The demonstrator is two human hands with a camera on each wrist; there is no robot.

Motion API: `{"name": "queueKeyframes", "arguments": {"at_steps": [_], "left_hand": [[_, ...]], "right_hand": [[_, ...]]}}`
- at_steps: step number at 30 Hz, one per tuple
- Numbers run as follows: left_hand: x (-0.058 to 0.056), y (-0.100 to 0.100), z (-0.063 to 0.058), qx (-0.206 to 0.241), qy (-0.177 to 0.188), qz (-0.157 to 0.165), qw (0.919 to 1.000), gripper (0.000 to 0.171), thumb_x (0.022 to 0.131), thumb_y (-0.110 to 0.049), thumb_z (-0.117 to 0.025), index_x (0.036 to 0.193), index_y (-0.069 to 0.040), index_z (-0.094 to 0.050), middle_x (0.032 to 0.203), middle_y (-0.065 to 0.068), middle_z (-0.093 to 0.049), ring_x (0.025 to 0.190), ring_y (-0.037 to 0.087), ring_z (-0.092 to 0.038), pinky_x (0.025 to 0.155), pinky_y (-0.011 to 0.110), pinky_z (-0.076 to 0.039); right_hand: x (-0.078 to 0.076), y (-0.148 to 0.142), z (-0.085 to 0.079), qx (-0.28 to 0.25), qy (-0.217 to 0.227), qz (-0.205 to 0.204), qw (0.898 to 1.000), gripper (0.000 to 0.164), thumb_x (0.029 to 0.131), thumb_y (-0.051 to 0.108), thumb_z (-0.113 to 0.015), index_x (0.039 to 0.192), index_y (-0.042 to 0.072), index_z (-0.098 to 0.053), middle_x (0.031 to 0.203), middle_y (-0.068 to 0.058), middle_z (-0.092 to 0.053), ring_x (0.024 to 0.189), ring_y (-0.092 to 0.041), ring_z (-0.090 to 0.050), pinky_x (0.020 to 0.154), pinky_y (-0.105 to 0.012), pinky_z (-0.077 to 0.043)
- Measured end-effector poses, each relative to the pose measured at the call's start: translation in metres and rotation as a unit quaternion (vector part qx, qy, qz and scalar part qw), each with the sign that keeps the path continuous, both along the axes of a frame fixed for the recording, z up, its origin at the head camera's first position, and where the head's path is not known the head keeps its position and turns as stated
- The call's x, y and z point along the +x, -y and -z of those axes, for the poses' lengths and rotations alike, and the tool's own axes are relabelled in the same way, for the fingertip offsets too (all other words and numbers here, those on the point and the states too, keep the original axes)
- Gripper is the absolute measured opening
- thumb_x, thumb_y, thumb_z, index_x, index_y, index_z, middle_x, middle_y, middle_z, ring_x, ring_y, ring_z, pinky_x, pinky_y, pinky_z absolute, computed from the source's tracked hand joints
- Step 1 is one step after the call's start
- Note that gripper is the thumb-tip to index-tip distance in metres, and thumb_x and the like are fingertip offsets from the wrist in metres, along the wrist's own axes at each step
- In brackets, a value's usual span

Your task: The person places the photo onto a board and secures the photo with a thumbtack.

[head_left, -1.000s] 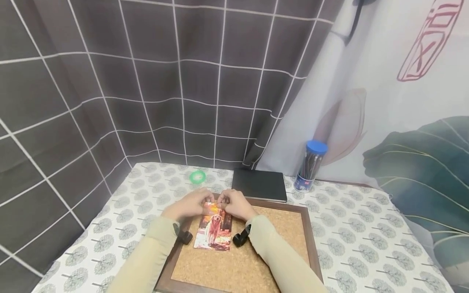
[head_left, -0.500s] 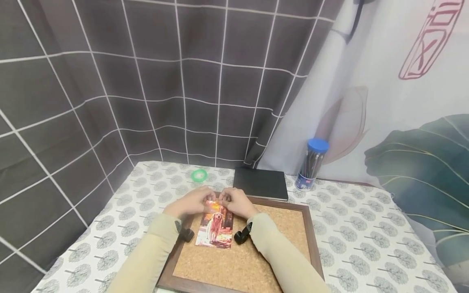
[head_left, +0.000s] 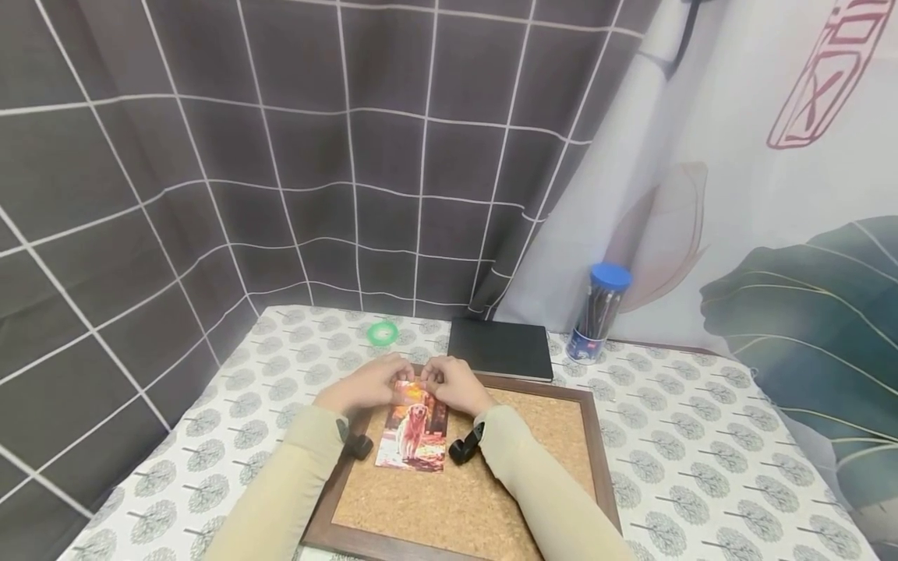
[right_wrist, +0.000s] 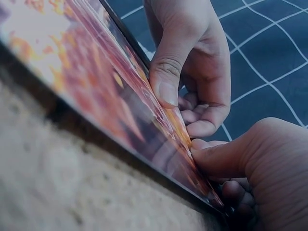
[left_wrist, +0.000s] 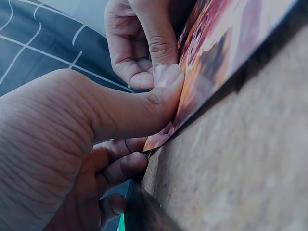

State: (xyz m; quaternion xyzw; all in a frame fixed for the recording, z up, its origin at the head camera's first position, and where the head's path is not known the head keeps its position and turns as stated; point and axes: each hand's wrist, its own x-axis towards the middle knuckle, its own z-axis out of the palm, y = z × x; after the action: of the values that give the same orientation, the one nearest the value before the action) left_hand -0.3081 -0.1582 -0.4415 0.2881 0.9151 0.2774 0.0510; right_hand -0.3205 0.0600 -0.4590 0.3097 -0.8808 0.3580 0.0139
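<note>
A photo (head_left: 412, 436) of a golden dog among autumn leaves lies over the upper left part of a wood-framed corkboard (head_left: 421, 506). My left hand (head_left: 370, 386) pinches the photo's top edge near its left corner. Close beside it, my right hand (head_left: 457, 387) grips the same edge farther right. In the left wrist view, the left thumb (left_wrist: 149, 108) presses on the picture face while the fingers curl behind the edge. From the right wrist view, the right hand (right_wrist: 269, 159) has its thumb on the picture side and its fingers partly hidden behind.
Behind the board lie a green tape ring (head_left: 382, 333) and a black notebook (head_left: 501, 349). A clear jar of pens with a blue lid (head_left: 599, 313) stands to the right. Tree-print cloth (head_left: 673, 467) covers the table; a dark gridded curtain (head_left: 295, 195) hangs behind.
The head view has shifted slightly, moving the whole scene a little up and right. Both hands keep hold of the photo's top edge with hardly any movement.
</note>
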Motion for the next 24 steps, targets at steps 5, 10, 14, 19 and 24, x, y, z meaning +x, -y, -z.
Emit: {"name": "queueKeyframes", "arguments": {"at_steps": [5, 10, 14, 19, 24], "left_hand": [[-0.0002, -0.0014, -0.0012, 0.001, 0.002, 0.002, 1.0, 0.035, 0.077, -0.023, -0.083, 0.105, -0.016, -0.063, 0.1, -0.003, -0.057, 0.094, 0.017, -0.055, 0.088, 0.043, -0.049], [0.0009, -0.0026, -0.0024, 0.003, 0.007, 0.001, 1.0, 0.035, 0.078, -0.024, -0.083, 0.105, -0.016, -0.063, 0.101, -0.003, -0.057, 0.096, 0.017, -0.055, 0.089, 0.042, -0.049], [0.0024, -0.0038, -0.0029, 0.005, 0.01, 0.0, 0.9999, 0.034, 0.078, -0.023, -0.083, 0.104, -0.016, -0.063, 0.101, -0.002, -0.057, 0.096, 0.017, -0.055, 0.09, 0.043, -0.049], [0.0029, -0.006, -0.0011, 0.008, 0.013, 0.001, 0.9999, 0.033, 0.078, -0.021, -0.083, 0.104, -0.017, -0.063, 0.101, -0.003, -0.057, 0.096, 0.017, -0.055, 0.09, 0.043, -0.049], [0.0023, -0.0053, 0.0025, 0.007, 0.017, 0.004, 0.9998, 0.033, 0.079, -0.023, -0.082, 0.105, -0.018, -0.062, 0.103, -0.003, -0.057, 0.097, 0.017, -0.055, 0.09, 0.043, -0.049]], "right_hand": [[0.0007, -0.0022, -0.0011, 0.0, 0.0, 0.001, 1.0, 0.005, 0.089, 0.015, -0.072, 0.092, 0.012, -0.069, 0.079, 0.008, -0.061, 0.076, -0.01, -0.055, 0.072, -0.028, -0.047], [0.001, -0.0034, 0.0005, -0.001, 0.001, 0.005, 1.0, 0.003, 0.089, 0.015, -0.071, 0.091, 0.013, -0.069, 0.078, 0.008, -0.06, 0.075, -0.01, -0.055, 0.071, -0.029, -0.046], [0.002, -0.004, 0.0011, -0.001, 0.004, 0.005, 1.0, 0.006, 0.09, 0.017, -0.071, 0.092, 0.012, -0.069, 0.077, 0.009, -0.059, 0.075, -0.01, -0.054, 0.071, -0.029, -0.046], [0.0029, -0.0049, 0.0026, -0.006, 0.005, 0.005, 1.0, 0.005, 0.09, 0.017, -0.072, 0.089, 0.014, -0.068, 0.077, 0.009, -0.059, 0.075, -0.01, -0.054, 0.071, -0.029, -0.046], [0.0052, -0.007, -0.0008, -0.004, 0.023, -0.004, 1.0, 0.004, 0.091, 0.018, -0.071, 0.089, 0.018, -0.068, 0.077, 0.008, -0.061, 0.072, -0.009, -0.056, 0.068, -0.028, -0.047]]}}
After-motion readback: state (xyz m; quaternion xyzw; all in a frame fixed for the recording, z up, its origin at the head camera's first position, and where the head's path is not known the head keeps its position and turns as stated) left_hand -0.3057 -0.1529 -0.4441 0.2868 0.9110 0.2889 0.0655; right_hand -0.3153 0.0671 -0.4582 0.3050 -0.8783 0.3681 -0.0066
